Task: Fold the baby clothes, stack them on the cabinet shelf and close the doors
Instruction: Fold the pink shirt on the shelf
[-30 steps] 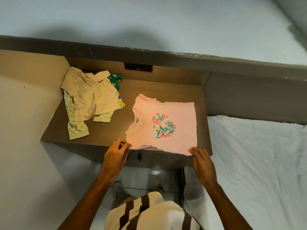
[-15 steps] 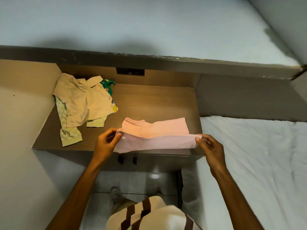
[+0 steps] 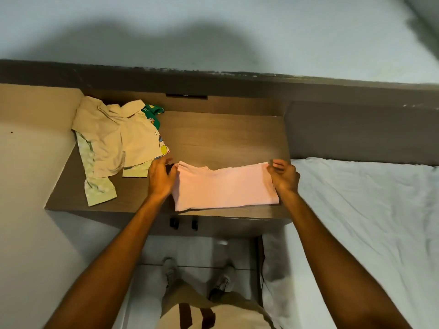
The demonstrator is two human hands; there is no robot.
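Two big surfaces frame the scene: the white bed (image 3: 356,222) stretches away on the right, and hard against its near edge sits the brown wooden cabinet top (image 3: 225,138), backed by a dark ledge (image 3: 213,79) under a pale wall. On that top, at the front and towards the bed side, lies the pink baby shirt (image 3: 223,186), folded over on itself into a flat band, plain side up, its lower edge just inside the front lip. Over at the left rear there's the loose pile: a beige collared shirt (image 3: 111,138) spread on top, a pale green patterned garment (image 3: 97,186) poking out beneath it towards the front, and a green-trimmed printed piece (image 3: 154,115) peeking from behind.

Now the hands. Left hand (image 3: 161,179) is at the pink shirt's left end, fingers curved round the upper corner, thumb at the cloth; it's gripping that corner. Right hand (image 3: 283,176) has the upper right corner pinched between thumb and fingertips. Both forearms reach in from below. Down under the front edge, two small dark door handles (image 3: 184,223) sit side by side, and feet stand on the tiled floor.
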